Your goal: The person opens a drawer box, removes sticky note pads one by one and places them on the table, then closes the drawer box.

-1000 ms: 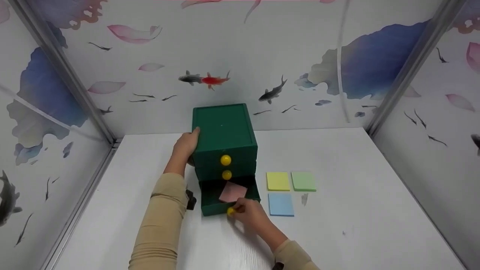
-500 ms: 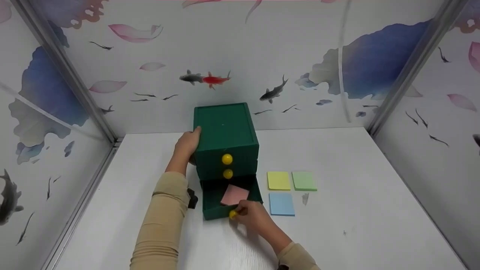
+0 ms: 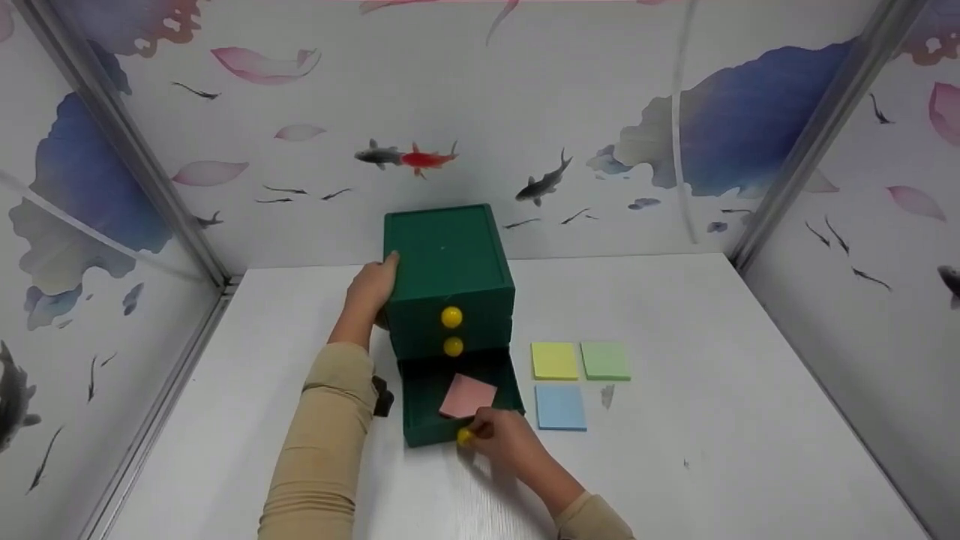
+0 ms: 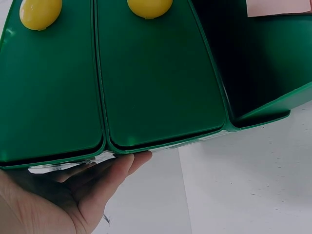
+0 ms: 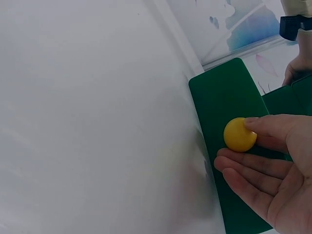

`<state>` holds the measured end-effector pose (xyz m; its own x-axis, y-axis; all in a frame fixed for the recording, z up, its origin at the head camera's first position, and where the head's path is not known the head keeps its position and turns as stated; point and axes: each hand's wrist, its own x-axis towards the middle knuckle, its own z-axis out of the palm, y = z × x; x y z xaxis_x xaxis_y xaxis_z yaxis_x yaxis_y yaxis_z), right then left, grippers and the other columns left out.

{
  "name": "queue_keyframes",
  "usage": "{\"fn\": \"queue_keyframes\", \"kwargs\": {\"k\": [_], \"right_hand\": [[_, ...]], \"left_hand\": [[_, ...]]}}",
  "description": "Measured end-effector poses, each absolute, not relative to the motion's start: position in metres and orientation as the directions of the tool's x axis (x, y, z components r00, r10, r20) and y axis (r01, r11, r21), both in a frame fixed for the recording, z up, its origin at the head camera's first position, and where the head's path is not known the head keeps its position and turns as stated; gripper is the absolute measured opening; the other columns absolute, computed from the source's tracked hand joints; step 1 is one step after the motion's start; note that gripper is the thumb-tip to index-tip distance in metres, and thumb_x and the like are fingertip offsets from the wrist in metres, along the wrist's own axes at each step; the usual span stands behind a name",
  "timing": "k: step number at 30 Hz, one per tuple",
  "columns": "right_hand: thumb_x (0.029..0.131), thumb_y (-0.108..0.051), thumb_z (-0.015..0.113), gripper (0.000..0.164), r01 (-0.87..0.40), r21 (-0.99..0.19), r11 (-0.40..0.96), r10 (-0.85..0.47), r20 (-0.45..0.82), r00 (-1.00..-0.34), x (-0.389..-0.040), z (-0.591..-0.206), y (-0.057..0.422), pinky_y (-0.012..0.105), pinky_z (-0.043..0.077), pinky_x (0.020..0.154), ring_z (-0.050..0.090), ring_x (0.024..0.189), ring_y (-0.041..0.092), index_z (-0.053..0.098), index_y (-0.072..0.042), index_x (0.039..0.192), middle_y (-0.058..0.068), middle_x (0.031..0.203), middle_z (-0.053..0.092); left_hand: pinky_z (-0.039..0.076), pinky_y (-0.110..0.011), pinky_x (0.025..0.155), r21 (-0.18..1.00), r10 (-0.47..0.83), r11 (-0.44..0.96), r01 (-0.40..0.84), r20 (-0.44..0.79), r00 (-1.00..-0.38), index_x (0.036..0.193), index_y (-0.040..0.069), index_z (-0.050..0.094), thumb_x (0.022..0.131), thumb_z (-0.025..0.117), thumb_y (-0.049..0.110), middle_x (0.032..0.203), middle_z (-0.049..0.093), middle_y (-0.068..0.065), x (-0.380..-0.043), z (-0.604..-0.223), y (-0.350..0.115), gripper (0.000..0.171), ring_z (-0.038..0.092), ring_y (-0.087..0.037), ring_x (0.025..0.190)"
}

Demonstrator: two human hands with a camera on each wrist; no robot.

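Note:
A green cabinet (image 3: 450,255) has three stacked drawers with yellow knobs. Its bottom drawer (image 3: 420,405) stands pulled out, and a pink sticky-note pad (image 3: 469,396) lies inside, turned at an angle. My right hand (image 3: 510,442) pinches the bottom drawer's yellow knob (image 5: 240,135) between thumb and index finger; the other fingers stretch out below it in the right wrist view. My left hand (image 3: 372,286) presses the cabinet's left side, thumb at the top edge. Fairly straight fingers (image 4: 114,178) show along that side in the left wrist view. Both upper drawers are closed.
Right of the cabinet, yellow (image 3: 555,361), green (image 3: 606,361) and blue (image 3: 560,407) sticky-note pads lie on the white table (image 3: 712,420). Walls with fish and petal pictures enclose the back and both sides. The cabinet stands close to the back wall.
The bottom drawer has slid a little further out towards me, with the pink pad moving along in it. My right hand has come nearer with the knob; my left hand stays in place.

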<state>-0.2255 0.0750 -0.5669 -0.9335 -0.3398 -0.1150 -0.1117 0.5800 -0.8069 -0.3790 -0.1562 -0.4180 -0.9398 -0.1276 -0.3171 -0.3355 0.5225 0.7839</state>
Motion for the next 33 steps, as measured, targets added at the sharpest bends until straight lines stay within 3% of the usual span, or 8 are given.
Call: {"fn": "queue_keyframes", "kwargs": {"k": [2,9,33], "right_hand": [[0.087,-0.004,0.074,0.015,-0.107,-0.807,0.581,-0.336,-0.119,-0.934,-0.224,-0.567,0.075,0.031,0.057,0.077,0.059,0.077,0.013,0.068,-0.018,0.090,-0.007,0.088,0.065],[0.087,-0.005,0.074,0.015,-0.128,-0.800,0.586,-0.344,-0.103,-0.933,-0.219,-0.567,0.076,0.029,0.056,0.076,0.059,0.077,0.011,0.067,-0.018,0.088,-0.009,0.087,0.064],[0.087,-0.002,0.073,0.013,-0.039,-0.787,0.616,-0.317,-0.202,-0.927,-0.211,-0.554,0.078,0.037,0.057,0.079,0.059,0.078,0.016,0.072,-0.015,0.091,-0.003,0.089,0.066]], "left_hand": [[0.059,-0.042,0.056,0.786,-0.127,0.521,-0.334,-0.315,-0.940,0.149,0.001,0.033,0.101,0.024,0.059,0.128,0.051,-0.026,-0.379,-0.419,-0.156,0.076,0.065,-0.037,0.084],[0.059,-0.044,0.064,0.767,-0.142,0.545,-0.340,-0.315,-0.938,0.150,0.001,0.034,0.101,0.024,0.057,0.139,0.046,-0.023,-0.378,-0.417,-0.155,0.074,0.058,-0.038,0.104],[0.059,-0.043,0.063,0.781,-0.137,0.527,-0.335,-0.311,-0.940,0.150,0.002,0.032,0.101,0.025,0.057,0.141,0.044,-0.023,-0.376,-0.417,-0.156,0.074,0.058,-0.038,0.106]]}}
